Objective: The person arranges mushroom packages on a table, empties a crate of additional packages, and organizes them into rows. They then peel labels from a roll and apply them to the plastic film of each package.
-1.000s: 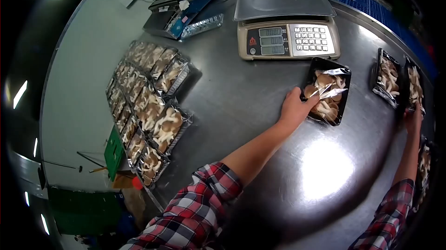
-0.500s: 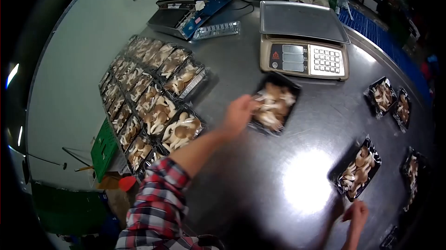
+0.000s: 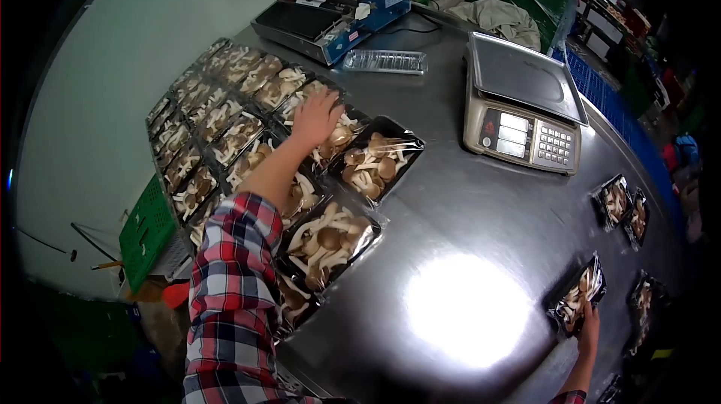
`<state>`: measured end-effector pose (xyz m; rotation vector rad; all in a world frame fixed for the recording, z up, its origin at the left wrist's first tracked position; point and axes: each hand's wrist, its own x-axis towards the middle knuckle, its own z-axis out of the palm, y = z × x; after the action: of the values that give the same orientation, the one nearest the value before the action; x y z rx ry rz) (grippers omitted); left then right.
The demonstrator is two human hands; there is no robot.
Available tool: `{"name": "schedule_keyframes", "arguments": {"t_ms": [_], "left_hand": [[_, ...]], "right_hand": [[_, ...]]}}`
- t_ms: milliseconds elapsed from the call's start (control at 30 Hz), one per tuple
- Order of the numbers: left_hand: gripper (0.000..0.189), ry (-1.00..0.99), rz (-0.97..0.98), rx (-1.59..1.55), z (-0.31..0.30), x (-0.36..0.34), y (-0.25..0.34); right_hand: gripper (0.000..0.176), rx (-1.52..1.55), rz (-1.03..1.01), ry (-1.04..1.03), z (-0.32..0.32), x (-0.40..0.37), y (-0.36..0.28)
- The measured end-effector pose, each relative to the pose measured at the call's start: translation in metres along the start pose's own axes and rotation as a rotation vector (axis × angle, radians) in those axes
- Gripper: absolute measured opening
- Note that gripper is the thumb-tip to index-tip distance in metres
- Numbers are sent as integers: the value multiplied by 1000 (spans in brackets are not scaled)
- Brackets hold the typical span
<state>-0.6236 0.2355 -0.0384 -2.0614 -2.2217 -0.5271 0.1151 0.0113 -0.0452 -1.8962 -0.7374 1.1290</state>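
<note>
My left hand (image 3: 315, 117) lies with fingers spread over film-wrapped mushroom packs at the right side of a large group. Just right of it is a black tray of mushrooms (image 3: 377, 160) under clear film, against the group's edge. Nearer me sits another wrapped mushroom pack (image 3: 329, 245), beside my left forearm. At the right, my right hand (image 3: 589, 323) has its fingers closed on the near end of a separate mushroom pack (image 3: 580, 295), which rests on the steel table (image 3: 375, 344). Its thumb is hard to make out.
A scale (image 3: 523, 104) with a steel pan stands at the back right. A blue-sided wrapping machine (image 3: 334, 13) is at the back left, with a clear plastic tray (image 3: 385, 61) before it. More mushroom packs (image 3: 616, 201) lie far right. A green crate (image 3: 146, 231) stands left.
My left hand has let go of its mushroom pack, now beside the group, and moved left onto the packs. My right hand has reached the right-hand pack. The view has shifted.
</note>
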Motion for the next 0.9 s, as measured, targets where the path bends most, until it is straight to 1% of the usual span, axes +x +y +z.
{"name": "schedule_keyframes", "arguments": {"t_ms": [67,100,167,233,300,333,367,400,433,500,533,567,600,633,667,700,733,767,800,833,867,900], "left_hand": [[52,-95,-8,-31,-5,24,-2],[52,-136,3,12,-1,36,-4],[53,-220,37,93,8,60,-4],[52,-277,25,158,13,78,-4],[50,-332,-7,255,20,84,-15],[46,-357,-36,203,21,82,-25],[45,-344,-52,201,20,75,-32],[44,-333,-66,204,18,65,-37],[44,-323,-80,207,18,54,-43],[46,-216,-35,154,20,47,-54],[47,-190,-29,111,21,47,-57],[48,-181,-28,62,26,42,-58],[49,-126,-28,1,30,34,-59],[51,-67,-33,-53,28,22,-59],[51,-54,48,-100,15,-4,-51],[51,-37,127,-147,-5,-30,-42],[51,-82,166,-78,-29,-65,-27],[49,-153,147,-66,-51,-100,-14],[49,-135,203,-42,-62,-136,-14],[50,-198,160,-41,-74,-171,-14],[52,-237,125,-44,-86,-203,-16],[53,-230,130,-73,-106,-231,-8]], "right_hand": [[29,8,57,46,9,-11,-6],[28,21,84,72,12,-15,-8],[27,-59,131,72,12,-18,-11],[26,-124,179,70,10,-17,-14],[26,-112,223,91,12,-20,-20],[25,-84,236,98,14,-20,-21],[25,-53,254,102,23,-24,-26],[24,-29,256,14,35,-34,-41],[23,20,256,15,37,-33,-37],[23,127,243,30,29,-31,-26],[21,186,240,-88,18,-30,-19],[20,-22,113,-153,12,-33,-15],[20,-740,-312,-198,18,-40,-13],[21,-1033,-556,-179,32,-54,-16],[23,-1006,-529,-198,51,-73,-19],[15,-929,-405,-232,78,-94,-22],[21,-256,188,-148,109,-118,-27],[23,-278,222,-259,128,-139,-26],[26,-237,254,-316,150,-165,-20],[29,-208,269,-441,151,-178,4],[26,-222,339,-482,173,-203,3],[28,-170,392,-583,190,-224,9]]}}
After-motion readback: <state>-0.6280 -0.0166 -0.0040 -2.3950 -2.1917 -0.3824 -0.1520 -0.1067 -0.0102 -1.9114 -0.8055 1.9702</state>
